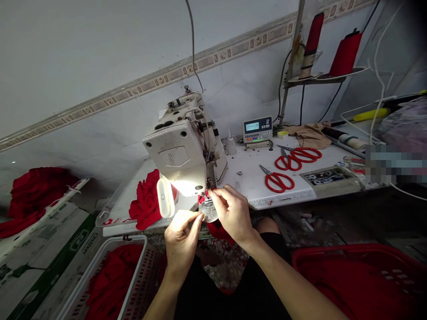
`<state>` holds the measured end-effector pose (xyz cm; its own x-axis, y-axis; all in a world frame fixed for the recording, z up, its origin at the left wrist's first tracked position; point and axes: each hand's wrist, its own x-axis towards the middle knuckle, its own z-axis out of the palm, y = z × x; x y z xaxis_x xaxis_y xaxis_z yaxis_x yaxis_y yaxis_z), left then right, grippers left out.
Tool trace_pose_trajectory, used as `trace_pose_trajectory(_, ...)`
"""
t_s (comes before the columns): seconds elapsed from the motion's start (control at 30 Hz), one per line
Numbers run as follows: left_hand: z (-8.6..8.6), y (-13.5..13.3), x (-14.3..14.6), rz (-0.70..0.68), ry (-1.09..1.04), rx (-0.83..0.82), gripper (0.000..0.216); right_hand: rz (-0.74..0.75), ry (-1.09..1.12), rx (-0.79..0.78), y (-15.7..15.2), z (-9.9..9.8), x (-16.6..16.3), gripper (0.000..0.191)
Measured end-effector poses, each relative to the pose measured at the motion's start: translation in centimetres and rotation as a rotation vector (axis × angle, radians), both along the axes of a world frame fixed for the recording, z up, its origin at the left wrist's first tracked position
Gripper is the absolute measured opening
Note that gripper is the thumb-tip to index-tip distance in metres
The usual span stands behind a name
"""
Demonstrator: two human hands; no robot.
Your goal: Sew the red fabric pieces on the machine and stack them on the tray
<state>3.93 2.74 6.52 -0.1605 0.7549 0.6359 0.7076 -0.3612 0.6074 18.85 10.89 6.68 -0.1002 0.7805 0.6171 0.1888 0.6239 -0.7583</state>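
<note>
A white sewing machine (176, 153) stands on the table with its lamp shining on the needle area. My right hand (233, 213) is closed in a pinch beside the presser foot, close to a bit of red fabric (201, 200). What its fingertips hold is too small to tell. Lower and to the left, my left hand (183, 233) pinches thumb and forefinger together at the edge of the round metal plate (209, 214) under the needle. Anything between those fingertips is hidden. More red fabric (220, 232) hangs below the plate.
Red-handled scissors (280, 182) and other pairs lie on the right of the table (243, 189), near a control panel (257, 131). Red cloth (147, 200) is heaped left of the machine. A white basket (133, 275) and a red tub (353, 251) stand below. Red thread cones (347, 54) sit upper right.
</note>
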Motion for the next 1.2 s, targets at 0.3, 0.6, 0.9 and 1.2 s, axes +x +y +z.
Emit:
trace_pose_trajectory(0.3,-0.3,0.1,0.0,-0.004,0.000,0.034,0.006,-0.024,0.033,0.001,-0.1,0.0,-0.5,0.023)
trace_pose_trajectory(0.6,-1.0,0.1,0.2,-0.007,0.013,0.050,0.009,-0.097,0.070,-0.018,0.5,-0.5,-1.2,0.026)
trace_pose_trajectory(0.9,-0.8,0.0,0.6,-0.020,0.021,0.078,0.009,-0.117,0.032,0.025,0.1,-1.1,-1.4,0.024)
trace_pose_trajectory(1.2,-0.9,0.0,0.7,0.007,0.044,0.094,0.009,-0.142,0.003,0.076,0.1,-1.8,-1.3,0.025)
